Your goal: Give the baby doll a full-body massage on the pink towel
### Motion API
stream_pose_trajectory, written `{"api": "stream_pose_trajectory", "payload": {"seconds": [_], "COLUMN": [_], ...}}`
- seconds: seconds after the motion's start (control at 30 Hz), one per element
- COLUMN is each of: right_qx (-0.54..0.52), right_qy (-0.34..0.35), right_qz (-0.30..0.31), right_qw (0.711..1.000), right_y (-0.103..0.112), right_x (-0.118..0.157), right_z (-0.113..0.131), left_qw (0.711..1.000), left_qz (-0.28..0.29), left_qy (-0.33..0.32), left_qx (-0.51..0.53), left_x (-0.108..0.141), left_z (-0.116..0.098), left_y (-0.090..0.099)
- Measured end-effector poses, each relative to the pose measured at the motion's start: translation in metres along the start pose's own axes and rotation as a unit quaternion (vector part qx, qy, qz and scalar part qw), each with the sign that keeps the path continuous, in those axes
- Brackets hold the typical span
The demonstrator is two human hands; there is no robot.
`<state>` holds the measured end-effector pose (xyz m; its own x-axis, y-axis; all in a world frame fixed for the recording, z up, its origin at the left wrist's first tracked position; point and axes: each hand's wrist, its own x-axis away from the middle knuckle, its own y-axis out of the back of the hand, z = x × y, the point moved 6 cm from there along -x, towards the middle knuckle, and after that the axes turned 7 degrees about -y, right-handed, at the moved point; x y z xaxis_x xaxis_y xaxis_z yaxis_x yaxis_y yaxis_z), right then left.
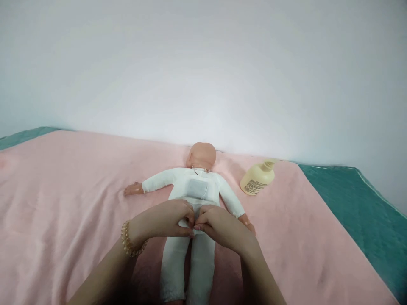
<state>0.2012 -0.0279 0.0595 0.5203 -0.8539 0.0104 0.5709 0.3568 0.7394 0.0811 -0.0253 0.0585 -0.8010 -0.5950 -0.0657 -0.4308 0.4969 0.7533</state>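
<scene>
A doll [199, 245] with a white cloth body and bare plastic head and hands lies stretched out on the pink blanket, its arms spread. It seems to lie face down, with a grey rectangular panel [197, 189] on its upper back. Over its lower back, my left hand [176, 215] and my right hand [219, 224] meet, fingers curled in and thumbs nearly touching. Both rest against the white cloth; whether they pinch it or anything small is hidden by my fingers. A beaded bracelet [127, 241] circles my left wrist.
To the right of the doll's head, a pale yellow bottle [258, 177] with printed text stands on the pink blanket [79, 203]. Green cloth [352, 203] shows beyond the blanket at both sides. A plain pale wall [203, 72] rises behind.
</scene>
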Motion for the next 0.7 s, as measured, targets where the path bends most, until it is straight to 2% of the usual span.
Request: {"api": "stream_pose_trajectory", "payload": {"seconds": [0.17, 0.47, 0.7], "right_qx": [0.028, 0.024, -0.023], "right_qy": [-0.014, -0.020, -0.024], "right_qz": [-0.006, 0.006, -0.022], "right_qw": [0.999, 0.999, 0.999], "right_y": [0.011, -0.003, 0.009], "right_x": [-0.002, -0.010, -0.013], "right_z": [-0.001, -0.012, -0.014], "left_qw": [0.999, 0.998, 0.993], "left_qz": [-0.043, -0.058, -0.100], "left_qy": [0.000, 0.000, 0.013], "left_qx": [-0.032, -0.032, -0.058], "left_x": [0.001, -0.003, -0.005], "left_z": [0.002, 0.013, 0.006], "left_y": [0.008, 0.001, 0.016]}}
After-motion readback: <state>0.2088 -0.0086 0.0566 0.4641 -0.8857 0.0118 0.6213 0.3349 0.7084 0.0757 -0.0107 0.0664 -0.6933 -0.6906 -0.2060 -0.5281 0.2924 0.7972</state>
